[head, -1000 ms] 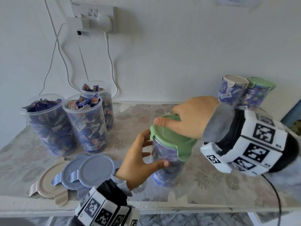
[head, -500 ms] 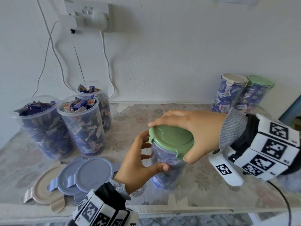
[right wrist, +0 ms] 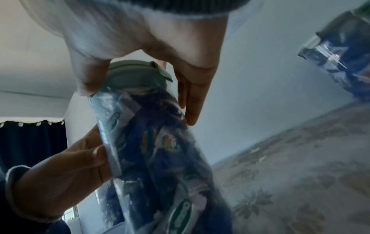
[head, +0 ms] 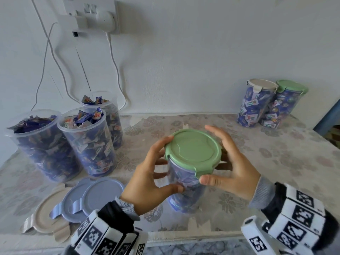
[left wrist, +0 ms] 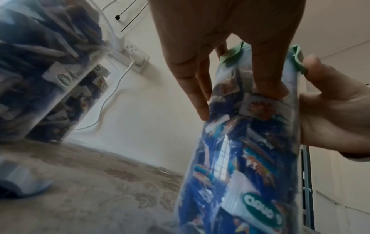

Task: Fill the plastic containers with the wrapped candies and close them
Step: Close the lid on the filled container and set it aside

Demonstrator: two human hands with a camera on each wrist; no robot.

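Observation:
A clear plastic container (head: 184,192) packed with blue wrapped candies stands at the table's middle, capped by a green lid (head: 193,150). My left hand (head: 150,173) grips its left side, thumb across the front. My right hand (head: 231,162) curls round the right side just under the lid, its thumb on the lid's front tab. In the left wrist view my left hand's fingers (left wrist: 200,82) lie on the container (left wrist: 240,158), with the right hand (left wrist: 330,110) opposite. The right wrist view shows my right hand (right wrist: 140,55) over the lid (right wrist: 136,72).
Three open candy-filled containers (head: 88,144) stand at the left. Two loose blue lids (head: 103,194) and a beige lid (head: 46,218) lie near the front edge. Two closed containers (head: 257,102) stand back right by the wall. Cables hang from a wall socket (head: 92,15).
My right hand slid off the top of the green lid to the container's right side, thumb now at the front tab. The lid sits level. My left hand kept its grip.

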